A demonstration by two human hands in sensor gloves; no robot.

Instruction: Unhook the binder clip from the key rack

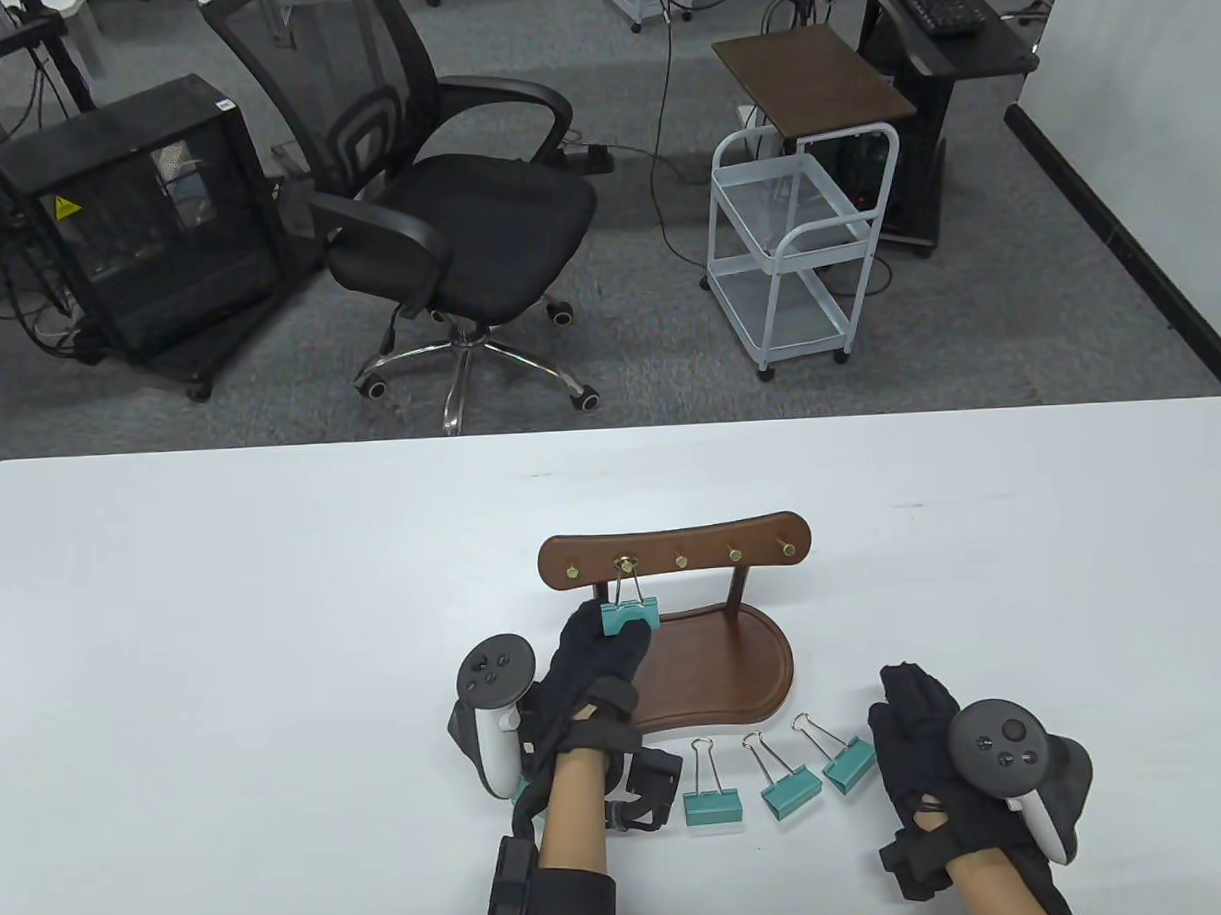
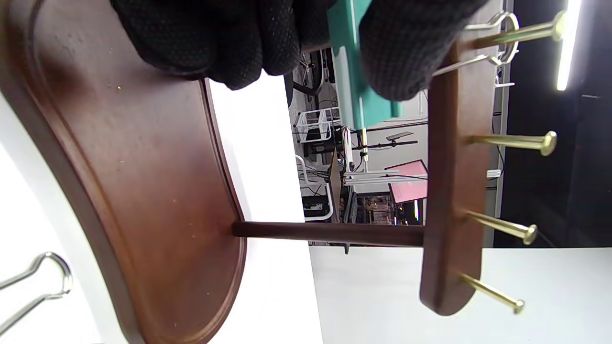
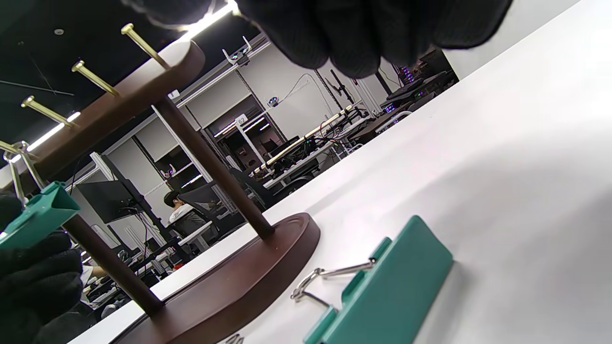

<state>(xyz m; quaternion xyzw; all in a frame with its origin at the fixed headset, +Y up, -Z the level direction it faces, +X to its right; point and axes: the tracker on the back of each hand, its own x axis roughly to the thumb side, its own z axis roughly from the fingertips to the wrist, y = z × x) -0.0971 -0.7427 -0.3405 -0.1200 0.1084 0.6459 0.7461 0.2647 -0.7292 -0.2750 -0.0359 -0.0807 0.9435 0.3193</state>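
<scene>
A dark wooden key rack point(image 1: 674, 557) with brass hooks stands on an oval wooden base point(image 1: 723, 674) on the white table. One teal binder clip point(image 1: 630, 613) hangs by its wire loops from the second hook from the left point(image 1: 626, 562). My left hand point(image 1: 602, 650) pinches the clip's teal body; in the left wrist view the gloved fingers point(image 2: 406, 52) grip the clip point(image 2: 349, 67), its wire loop still around the brass hook point(image 2: 521, 34). My right hand point(image 1: 915, 727) rests flat on the table, right of the base, holding nothing.
Three teal binder clips lie on the table in front of the base: one point(image 1: 711, 804), one point(image 1: 790, 791) and one point(image 1: 847, 765) beside my right hand. The other hooks point(image 1: 734, 553) on the rack are bare. An office chair point(image 1: 442, 213) and a white cart point(image 1: 793, 241) stand beyond the table.
</scene>
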